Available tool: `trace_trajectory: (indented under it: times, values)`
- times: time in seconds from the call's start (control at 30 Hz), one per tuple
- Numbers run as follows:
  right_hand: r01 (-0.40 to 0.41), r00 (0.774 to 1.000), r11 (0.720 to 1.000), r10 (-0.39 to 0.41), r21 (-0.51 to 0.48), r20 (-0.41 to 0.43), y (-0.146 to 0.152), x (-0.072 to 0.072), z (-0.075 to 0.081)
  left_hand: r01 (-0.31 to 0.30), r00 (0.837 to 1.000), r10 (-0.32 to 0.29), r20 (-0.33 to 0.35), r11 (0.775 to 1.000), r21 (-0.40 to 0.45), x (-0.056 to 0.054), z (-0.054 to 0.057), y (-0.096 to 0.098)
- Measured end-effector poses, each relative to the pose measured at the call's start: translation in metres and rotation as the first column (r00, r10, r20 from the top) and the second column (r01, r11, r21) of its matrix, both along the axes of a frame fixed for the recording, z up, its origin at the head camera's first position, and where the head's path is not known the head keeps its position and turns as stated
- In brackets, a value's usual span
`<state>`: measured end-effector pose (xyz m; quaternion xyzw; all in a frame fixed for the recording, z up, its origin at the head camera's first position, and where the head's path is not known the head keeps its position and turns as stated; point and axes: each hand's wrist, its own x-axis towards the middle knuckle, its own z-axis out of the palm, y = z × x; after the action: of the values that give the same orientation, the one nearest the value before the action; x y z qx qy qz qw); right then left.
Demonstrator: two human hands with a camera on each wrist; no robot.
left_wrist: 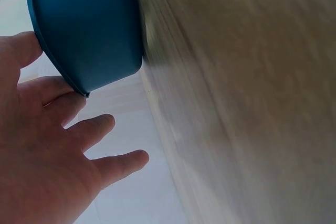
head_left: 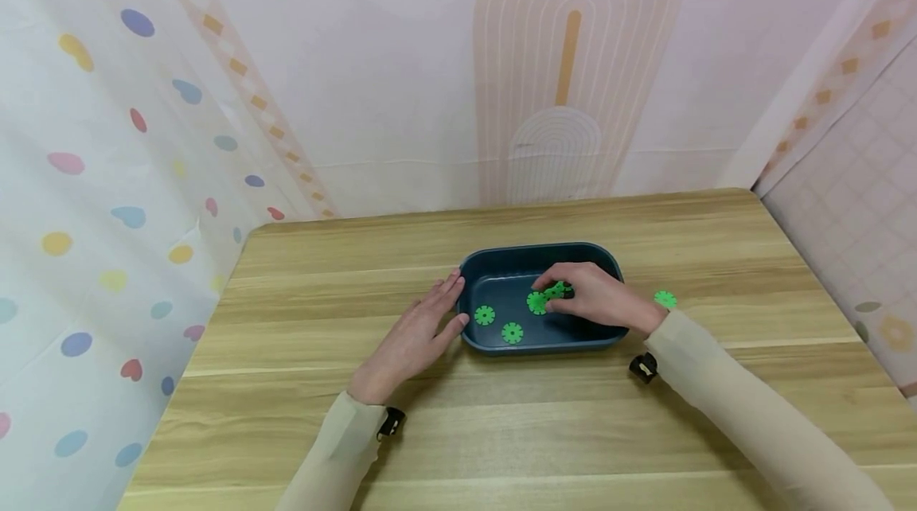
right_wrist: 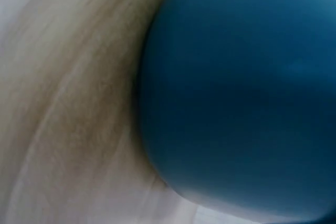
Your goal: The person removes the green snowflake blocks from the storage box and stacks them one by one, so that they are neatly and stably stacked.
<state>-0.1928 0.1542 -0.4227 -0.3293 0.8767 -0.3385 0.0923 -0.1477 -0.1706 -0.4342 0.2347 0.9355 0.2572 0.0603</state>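
Observation:
A dark blue oblong tray (head_left: 501, 349) sits on the wooden table. My left hand (head_left: 414, 336) touches the tray's left end, its fingers fairly straight and spread; in the left wrist view the hand (left_wrist: 47, 129) meets the rim of the blue tray (left_wrist: 86, 24). Inside the tray, my right hand (head_left: 591, 296) has thumb and fingers bent around a green notched disc (head_left: 556, 290). Another green disc (head_left: 537, 303) shows by its fingertips. Two more lie on the tray floor, a left disc (head_left: 485, 315) and a front disc (head_left: 512, 333). The right wrist view shows only the tray's outer wall (right_wrist: 236, 103) and table.
One green disc (head_left: 665, 299) lies on the table (head_left: 344, 280) right of the tray, beside the right wrist. A patterned curtain (head_left: 387, 81) hangs behind the table's back edge and along the left side. Black wrist-camera mounts are on both sleeves.

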Motion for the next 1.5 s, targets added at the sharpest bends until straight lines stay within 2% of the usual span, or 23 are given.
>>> trace_trajectory:
  times: [0.47,1.03,1.5]
  values:
    - [-0.047,0.998,0.995,0.049,0.09,-0.025,-0.011,-0.012,-0.008,0.003,1.0,-0.003,-0.013,1.0,-0.001,0.001,0.0,0.0]
    - [-0.058,0.996,0.974,0.071,0.219,-0.052,-0.015,-0.016,-0.013,-0.006,1.0,0.006,-0.003,1.0,-0.009,0.002,0.001,0.0]
    - [-0.063,0.995,0.974,0.079,0.219,-0.064,-0.017,-0.015,-0.012,-0.004,1.0,0.004,-0.001,1.0,-0.02,0.001,0.0,0.0]
